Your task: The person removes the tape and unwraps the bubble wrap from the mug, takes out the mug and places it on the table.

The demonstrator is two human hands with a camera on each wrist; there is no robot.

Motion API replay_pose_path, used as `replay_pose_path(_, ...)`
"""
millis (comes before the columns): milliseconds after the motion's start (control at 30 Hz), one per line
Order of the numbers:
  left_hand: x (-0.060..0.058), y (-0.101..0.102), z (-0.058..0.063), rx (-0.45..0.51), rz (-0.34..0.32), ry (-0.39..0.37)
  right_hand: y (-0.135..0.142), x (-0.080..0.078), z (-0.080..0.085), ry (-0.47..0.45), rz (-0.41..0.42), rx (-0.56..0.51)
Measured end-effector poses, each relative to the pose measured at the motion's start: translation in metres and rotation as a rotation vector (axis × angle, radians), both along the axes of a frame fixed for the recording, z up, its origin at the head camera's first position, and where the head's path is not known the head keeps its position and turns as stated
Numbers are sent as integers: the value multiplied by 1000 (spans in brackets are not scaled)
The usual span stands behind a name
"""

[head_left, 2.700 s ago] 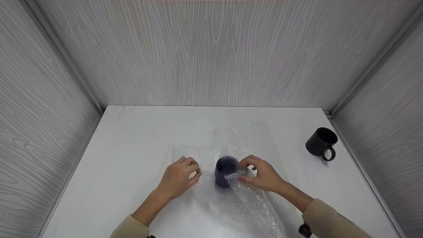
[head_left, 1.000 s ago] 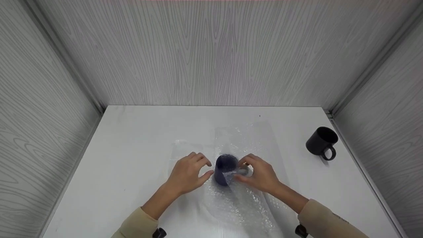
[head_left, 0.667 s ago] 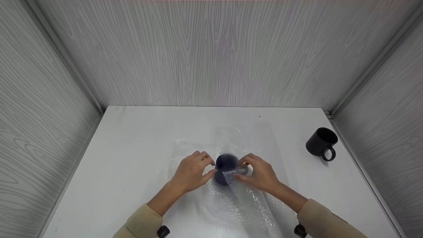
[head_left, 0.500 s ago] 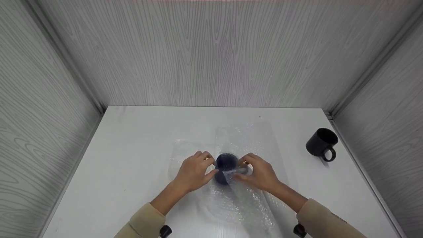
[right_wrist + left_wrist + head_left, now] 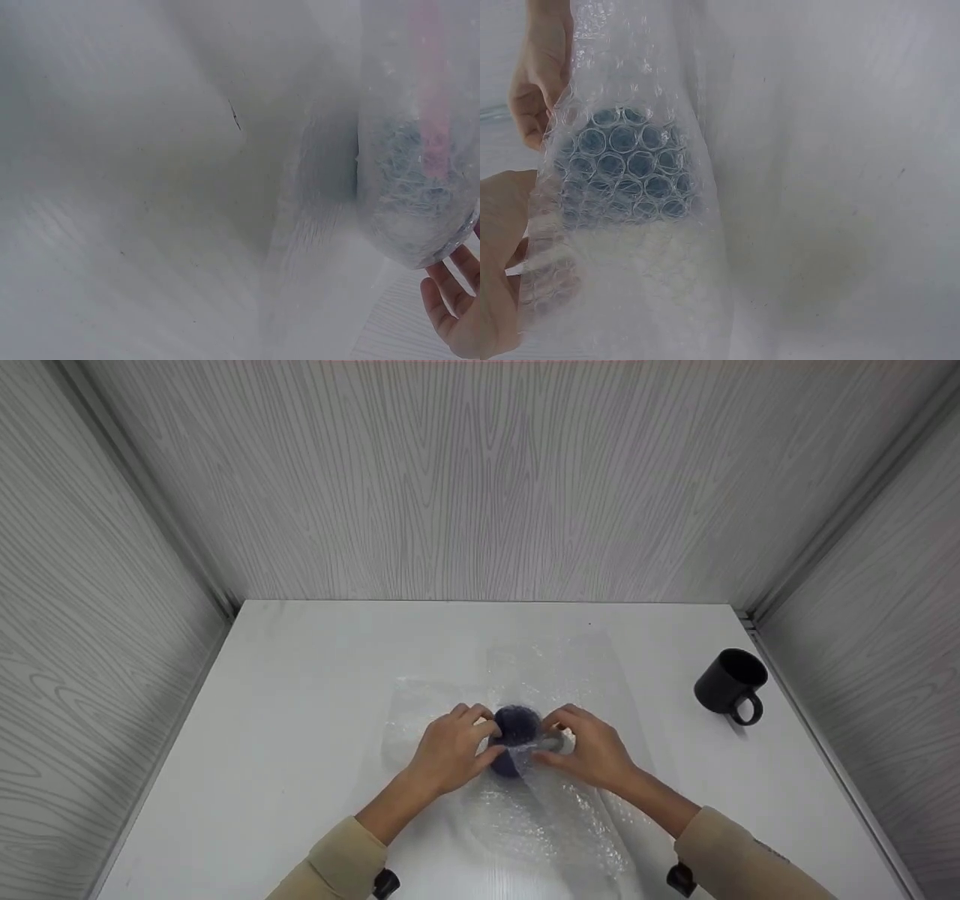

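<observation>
A dark blue mug [image 5: 517,726] stands near the middle of the white table, partly wrapped in clear bubble wrap [image 5: 555,825]. A fold of the wrap crosses its front and covers the handle side. My left hand [image 5: 454,746] is at the mug's left side, thumb and fingers curled to grip the wrap against it. On the handle side, my right hand [image 5: 592,750] pinches the folded wrap between thumb and fingers. Bubbles cover the blue mug [image 5: 626,169] in the left wrist view, with part of the left hand [image 5: 499,255] at the left edge.
A black mug [image 5: 727,686] stands at the table's right, its handle toward the near right. More bubble wrap lies flat behind the blue mug and to its left. Grey wood-grain panels [image 5: 480,480] rise at the back and both sides of the white table [image 5: 315,652].
My left hand has moved right, from apart from the blue mug to its left side, fingers now curled there. The right hand stays at the handle side with the wrap. The black mug has not moved.
</observation>
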State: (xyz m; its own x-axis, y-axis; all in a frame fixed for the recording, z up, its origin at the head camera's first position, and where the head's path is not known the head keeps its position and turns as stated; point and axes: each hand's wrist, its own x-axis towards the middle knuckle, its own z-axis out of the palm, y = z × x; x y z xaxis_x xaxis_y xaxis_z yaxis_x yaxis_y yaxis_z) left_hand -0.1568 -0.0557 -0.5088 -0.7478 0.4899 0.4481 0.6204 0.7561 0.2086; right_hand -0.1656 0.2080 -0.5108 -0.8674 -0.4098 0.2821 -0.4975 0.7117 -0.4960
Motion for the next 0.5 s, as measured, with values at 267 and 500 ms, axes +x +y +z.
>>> replay_pose_path(267, 1, 0, 1, -20, 9, 14, 2, 0, 4, 1, 35, 19)
replay_pose_path(500, 2, 1, 3, -21, 28, -11, 4, -1, 8, 40, 80, 30)
